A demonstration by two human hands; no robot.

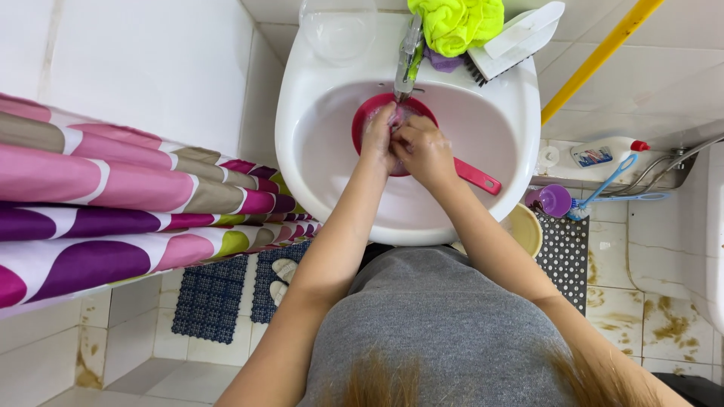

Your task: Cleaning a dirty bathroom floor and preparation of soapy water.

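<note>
Your left hand (379, 138) and right hand (424, 153) are pressing together over the red dipper (475, 175) in the white sink (317, 143). Both are curling closed, though I cannot tell around what.

- Scoop (377, 113) lies in the sink (317, 143), under the tap (408, 56); its handle (477, 175) points right
- Both hands sit over the scoop, left hand (379, 136) touching right hand (424, 151)
- Cloth (456, 22) and brush (513, 41) rest on the sink's back rim, right of the tap
- Curtain (113, 203) hangs left of the sink
- Bottle (603, 153) lies on a shelf (671, 169) right of the sink; cup (554, 200) just below it
- Mats (211, 298) lie on the floor under the curtain's edge
</note>
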